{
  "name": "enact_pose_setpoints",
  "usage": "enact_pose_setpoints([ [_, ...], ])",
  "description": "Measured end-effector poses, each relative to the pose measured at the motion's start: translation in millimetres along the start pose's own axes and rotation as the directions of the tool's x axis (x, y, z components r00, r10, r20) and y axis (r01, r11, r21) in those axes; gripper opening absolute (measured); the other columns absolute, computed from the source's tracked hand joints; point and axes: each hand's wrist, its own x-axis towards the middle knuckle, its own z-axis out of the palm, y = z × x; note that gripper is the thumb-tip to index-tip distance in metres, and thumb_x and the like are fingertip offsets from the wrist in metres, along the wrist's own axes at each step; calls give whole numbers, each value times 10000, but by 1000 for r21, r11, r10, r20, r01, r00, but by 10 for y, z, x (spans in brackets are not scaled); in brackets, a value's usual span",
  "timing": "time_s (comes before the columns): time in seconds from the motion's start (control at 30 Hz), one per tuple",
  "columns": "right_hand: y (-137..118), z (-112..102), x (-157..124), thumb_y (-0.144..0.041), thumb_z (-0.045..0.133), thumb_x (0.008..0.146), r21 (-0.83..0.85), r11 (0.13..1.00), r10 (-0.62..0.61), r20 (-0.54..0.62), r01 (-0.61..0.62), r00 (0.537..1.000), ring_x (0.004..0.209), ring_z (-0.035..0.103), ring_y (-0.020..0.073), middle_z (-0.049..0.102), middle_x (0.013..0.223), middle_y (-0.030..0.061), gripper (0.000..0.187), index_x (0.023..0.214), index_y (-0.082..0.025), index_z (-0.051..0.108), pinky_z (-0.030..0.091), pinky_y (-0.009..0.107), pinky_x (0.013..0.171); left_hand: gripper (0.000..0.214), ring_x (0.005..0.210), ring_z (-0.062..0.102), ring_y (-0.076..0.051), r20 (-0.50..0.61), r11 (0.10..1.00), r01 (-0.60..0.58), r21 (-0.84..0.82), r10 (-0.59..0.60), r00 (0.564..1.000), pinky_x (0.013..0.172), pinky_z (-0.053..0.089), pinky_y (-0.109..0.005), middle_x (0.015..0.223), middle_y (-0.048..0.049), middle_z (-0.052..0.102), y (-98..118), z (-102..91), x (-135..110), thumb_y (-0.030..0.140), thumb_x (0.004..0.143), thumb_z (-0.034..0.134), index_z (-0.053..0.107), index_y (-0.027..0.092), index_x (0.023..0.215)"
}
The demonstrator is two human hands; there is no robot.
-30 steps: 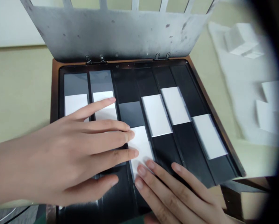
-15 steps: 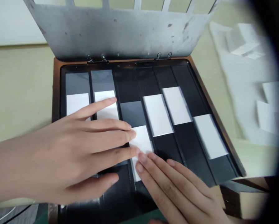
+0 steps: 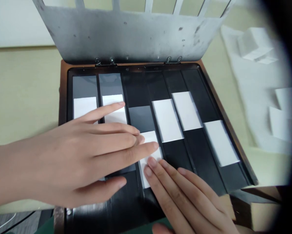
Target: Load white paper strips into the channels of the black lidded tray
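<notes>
So there's a shallow black tray (image 3: 199, 149) with long, straight slots, set in a brown frame (image 3: 63, 94). Behind it stands a dull grey metal plate (image 3: 141, 37), spotted and scuffed, with rectangular cut-outs along the top and small hinges (image 3: 105, 62) at the base. The white card (image 3: 148, 136) being handled lies flat in the third slot from the left, just below some glossy dark grey film (image 3: 141, 117). The left hand (image 3: 79, 156) is palm down with its fingers spread out, the index fingertip right on the card and the little finger reaching over the next slot. The right hand (image 3: 187, 198) is open too, fingers straight and mostly together, tips on the card's lower right part. Neither one's gripping anything. Five more white rectangles (image 3: 167, 120) sit in the other slots, smooth and crisp-edged.
</notes>
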Motion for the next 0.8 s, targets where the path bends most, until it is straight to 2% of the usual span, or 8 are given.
enact_pose_setpoints([
  [0.1, -15, 11, 7, -359, 243, 1023, -4, 1000, 17, 12, -17, 1000, 1246, 515, 168, 528, 1349, 65, 489, 1274, -92, 566, 348, 285, 1095, 463, 1174, 544, -204, 2, 1000, -19, -9, 19, 1000, 1197, 201, -474, 1244, -49, 604, -4, 6, 4, 289, 898, 527, 477, 126, 1328],
  [0.33, -31, 9, 7, -360, 259, 1018, -2, 1000, 27, 4, -27, 1000, 1226, 535, 174, 563, 1314, 65, 484, 1259, -98, 587, 360, 274, 1085, 370, 1221, 518, -194, 36, 999, -31, -22, 32, 999, 1210, 173, -477, 1234, -16, 609, -29, -14, -17, 274, 892, 524, 559, 222, 1256],
  [0.63, -22, -11, 28, -323, 298, 1004, 49, 998, 46, -15, -45, 999, 1204, 555, 161, 576, 1294, 52, 444, 1236, -102, 605, 372, 263, 1089, 371, 1235, 500, -183, 48, 999, -35, 7, 35, 998, 1213, 158, -471, 1249, -19, 606, -12, -1, 1, 300, 917, 501, 544, 204, 1273],
  [0.8, 41, -42, 87, -290, 348, 976, 103, 992, 78, -31, -75, 996, 1211, 550, 174, 578, 1283, 75, 427, 1242, -56, 587, 377, 291, 1102, 348, 1206, 526, -180, 51, 1000, 12, 3, -12, 999, 1212, 152, -473, 1246, -2, 606, 11, 6, 4, 314, 938, 482, 557, 221, 1264],
])
